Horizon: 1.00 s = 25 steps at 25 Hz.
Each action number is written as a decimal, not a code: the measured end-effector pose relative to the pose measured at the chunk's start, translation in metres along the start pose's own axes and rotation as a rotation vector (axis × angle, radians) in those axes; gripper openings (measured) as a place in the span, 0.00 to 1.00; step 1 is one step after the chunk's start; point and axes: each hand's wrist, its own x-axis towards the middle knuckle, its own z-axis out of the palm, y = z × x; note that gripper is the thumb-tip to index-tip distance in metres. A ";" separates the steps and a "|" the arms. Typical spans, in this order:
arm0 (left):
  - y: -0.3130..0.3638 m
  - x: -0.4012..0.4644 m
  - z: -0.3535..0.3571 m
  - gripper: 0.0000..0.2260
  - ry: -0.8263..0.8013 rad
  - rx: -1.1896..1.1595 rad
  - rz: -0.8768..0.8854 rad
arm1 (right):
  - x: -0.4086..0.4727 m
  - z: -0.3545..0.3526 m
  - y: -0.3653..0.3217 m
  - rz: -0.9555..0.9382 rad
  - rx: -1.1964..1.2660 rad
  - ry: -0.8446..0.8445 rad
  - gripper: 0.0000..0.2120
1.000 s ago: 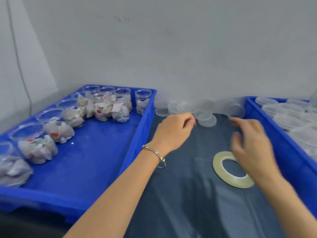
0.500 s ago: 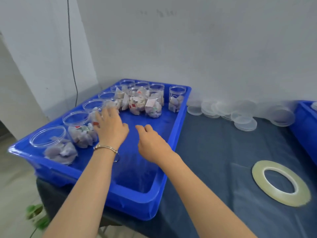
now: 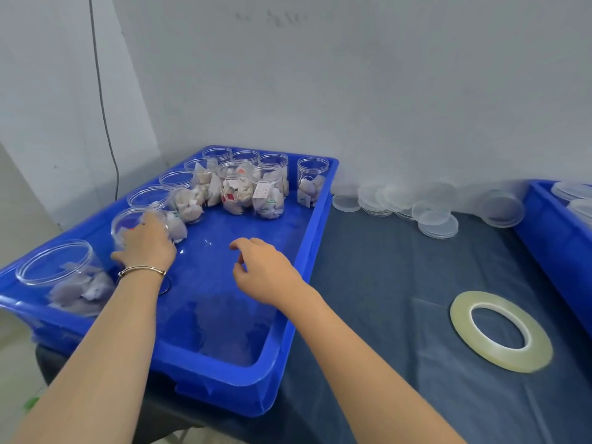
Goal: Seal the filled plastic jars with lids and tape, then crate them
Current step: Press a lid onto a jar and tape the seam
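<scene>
Left hand (image 3: 145, 243) looks wrapped around a jar (image 3: 128, 225) in the crate (image 3: 288, 315); right hand (image 3: 266, 270) hovers loose, empty, lids (image 3: 435, 219) and tape (image 3: 499, 331) off on the bench (image 3: 384, 283).

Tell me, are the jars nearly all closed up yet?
Not yet. Done: the jars are filled with small packets, and some lidded ones sit in the right crate. In hand: the left hand has its grip on an open jar in the blue crate; the right hand is empty. Left: the other jars there have no lids, the lids wait on the table, and the tape roll lies unused.
</scene>
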 end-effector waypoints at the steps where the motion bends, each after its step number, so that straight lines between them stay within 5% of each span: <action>1: 0.001 0.000 -0.001 0.17 -0.011 -0.028 -0.010 | 0.000 0.001 0.001 -0.001 0.004 0.007 0.21; 5: 0.017 -0.019 -0.020 0.12 0.100 -0.224 0.106 | 0.002 0.002 0.004 -0.030 0.161 0.096 0.25; 11: 0.106 -0.111 -0.065 0.13 0.447 -0.499 0.791 | -0.022 -0.025 0.026 -0.143 0.586 0.532 0.51; 16: 0.163 -0.203 -0.037 0.08 0.440 -0.667 1.061 | -0.081 -0.068 0.092 0.025 0.531 0.724 0.29; 18: 0.167 -0.223 -0.002 0.16 0.283 -0.829 1.006 | -0.116 -0.066 0.122 0.186 0.397 0.643 0.27; 21: 0.163 -0.234 0.052 0.47 -0.320 -1.142 0.769 | -0.152 -0.053 0.157 0.244 0.417 0.533 0.30; 23: 0.160 -0.239 0.088 0.50 -0.611 -1.238 0.632 | -0.160 -0.047 0.170 0.245 0.448 0.495 0.28; 25: 0.157 -0.242 0.116 0.43 -0.647 -1.188 0.572 | -0.163 -0.046 0.179 0.263 0.409 0.450 0.27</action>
